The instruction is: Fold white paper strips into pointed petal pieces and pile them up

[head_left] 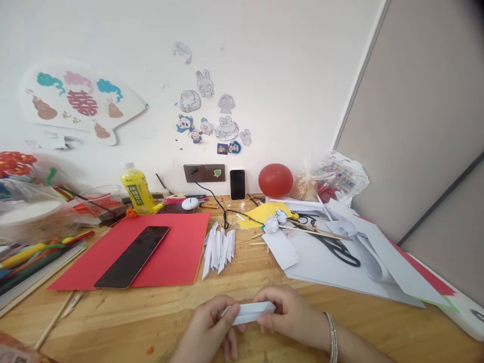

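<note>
Nearby, a folded white paper strip (250, 313), narrow and crisp-edged with a slanted right end, bridges two bare hands. Its left end lies in the grip of the left hand (212, 322), pinched beneath the thumb with the fingers curled below; its right end sits in the grip of the right hand (282, 313), pinched between thumb and forefinger. Both hands come in from the lower edge, turned toward each other, and a silvery bracelet (333, 337) circles the right wrist. Under them spreads the surface (159, 325), pale wood with a streaky grain.

Just beyond lies a loose heap of folded paper strips (219, 249), thin and angular. Left of it, a smooth red paper sheet (179, 252) bears a flat, glossy black tablet (132, 256), set at a slant. To the right, white paper sheets (340, 282) overlap, one curling, near the looped black scissor handle (342, 252). Farther back, a yellow plastic bottle (138, 191) stands upright, and a smartphone (238, 184) and a rounded red balloon (276, 180) stand by the white wall (295, 75), dotted with cartoon paper cutouts (226, 128).
</note>
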`<state>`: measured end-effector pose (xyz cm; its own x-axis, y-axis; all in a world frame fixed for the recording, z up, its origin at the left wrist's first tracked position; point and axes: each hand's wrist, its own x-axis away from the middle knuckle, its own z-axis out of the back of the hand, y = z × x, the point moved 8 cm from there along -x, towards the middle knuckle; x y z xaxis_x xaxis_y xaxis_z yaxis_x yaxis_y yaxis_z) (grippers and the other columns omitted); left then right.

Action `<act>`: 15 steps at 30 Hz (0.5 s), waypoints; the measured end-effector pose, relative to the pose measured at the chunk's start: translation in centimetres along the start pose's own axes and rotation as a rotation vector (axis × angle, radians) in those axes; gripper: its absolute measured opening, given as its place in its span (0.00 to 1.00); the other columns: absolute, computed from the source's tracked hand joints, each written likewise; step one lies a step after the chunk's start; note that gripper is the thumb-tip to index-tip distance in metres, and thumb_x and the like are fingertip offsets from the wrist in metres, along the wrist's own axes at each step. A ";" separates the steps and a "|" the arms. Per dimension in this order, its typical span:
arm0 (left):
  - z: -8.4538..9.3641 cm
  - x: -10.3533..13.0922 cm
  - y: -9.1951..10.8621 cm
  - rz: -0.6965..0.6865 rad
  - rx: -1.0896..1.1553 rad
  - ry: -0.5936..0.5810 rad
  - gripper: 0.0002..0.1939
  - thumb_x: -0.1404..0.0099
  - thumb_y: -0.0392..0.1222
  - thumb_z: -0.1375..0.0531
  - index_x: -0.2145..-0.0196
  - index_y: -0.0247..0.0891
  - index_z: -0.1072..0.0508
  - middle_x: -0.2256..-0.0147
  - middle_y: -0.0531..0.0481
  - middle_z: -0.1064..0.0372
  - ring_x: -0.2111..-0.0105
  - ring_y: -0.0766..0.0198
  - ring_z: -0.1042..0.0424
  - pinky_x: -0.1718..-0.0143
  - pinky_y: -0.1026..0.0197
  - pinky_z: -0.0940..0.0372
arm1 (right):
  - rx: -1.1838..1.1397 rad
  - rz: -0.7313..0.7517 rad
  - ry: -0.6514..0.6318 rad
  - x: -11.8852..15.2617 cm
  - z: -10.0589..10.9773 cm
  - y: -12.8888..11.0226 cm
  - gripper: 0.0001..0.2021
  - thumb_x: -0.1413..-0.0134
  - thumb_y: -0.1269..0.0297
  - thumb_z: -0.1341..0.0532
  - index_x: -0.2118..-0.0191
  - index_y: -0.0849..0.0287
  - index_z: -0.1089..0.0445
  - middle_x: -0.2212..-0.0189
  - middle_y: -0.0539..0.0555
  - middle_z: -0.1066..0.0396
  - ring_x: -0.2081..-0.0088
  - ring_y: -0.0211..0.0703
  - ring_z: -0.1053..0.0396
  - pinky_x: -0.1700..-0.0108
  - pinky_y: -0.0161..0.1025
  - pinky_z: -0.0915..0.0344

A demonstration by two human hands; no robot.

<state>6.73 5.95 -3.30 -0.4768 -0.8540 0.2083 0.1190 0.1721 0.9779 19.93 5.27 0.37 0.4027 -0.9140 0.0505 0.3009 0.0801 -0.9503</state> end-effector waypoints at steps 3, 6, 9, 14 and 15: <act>-0.6 0.1 0.3 -0.004 0.024 -0.011 0.32 0.50 0.72 0.41 0.72 0.35 0.32 0.80 0.53 0.31 0.86 0.68 0.34 0.84 0.67 0.41 | 0.091 -0.030 0.041 0.1 0.0 -0.1 0.05 0.56 0.71 0.41 0.69 0.61 0.29 0.81 0.46 0.35 0.76 0.36 0.37 0.71 0.31 0.41; -0.8 0.2 0.2 0.006 0.031 -0.010 0.30 0.52 0.68 0.37 0.71 0.35 0.32 0.76 0.52 0.28 0.85 0.68 0.32 0.83 0.66 0.40 | 0.057 -0.045 0.035 0.2 -0.2 0.0 0.06 0.56 0.72 0.43 0.70 0.62 0.29 0.82 0.45 0.36 0.78 0.36 0.37 0.72 0.31 0.41; -0.7 0.2 0.1 0.025 0.051 -0.006 0.27 0.51 0.65 0.36 0.72 0.36 0.33 0.76 0.53 0.28 0.84 0.67 0.31 0.82 0.66 0.39 | -0.019 -0.045 -0.007 0.2 -0.6 0.3 0.07 0.53 0.70 0.44 0.69 0.62 0.29 0.82 0.46 0.36 0.79 0.35 0.38 0.73 0.32 0.41; -0.7 0.2 -0.1 0.047 0.053 0.010 0.21 0.50 0.57 0.35 0.75 0.37 0.35 0.77 0.52 0.28 0.83 0.67 0.31 0.81 0.66 0.39 | -0.045 -0.024 0.043 0.0 -0.2 0.4 0.09 0.54 0.67 0.43 0.66 0.62 0.28 0.77 0.49 0.32 0.75 0.38 0.36 0.71 0.34 0.40; -0.8 0.2 -0.1 0.053 0.034 0.002 0.20 0.50 0.56 0.34 0.75 0.37 0.35 0.77 0.52 0.28 0.83 0.67 0.31 0.80 0.66 0.39 | -0.013 0.002 0.065 0.0 0.0 0.1 0.09 0.55 0.67 0.42 0.67 0.61 0.27 0.76 0.50 0.31 0.73 0.39 0.35 0.69 0.34 0.40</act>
<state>7.33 5.30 -3.40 -0.4687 -0.8443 0.2600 0.1147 0.2336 0.9655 19.93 5.30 0.23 0.3459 -0.9378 0.0286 0.2885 0.0773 -0.9544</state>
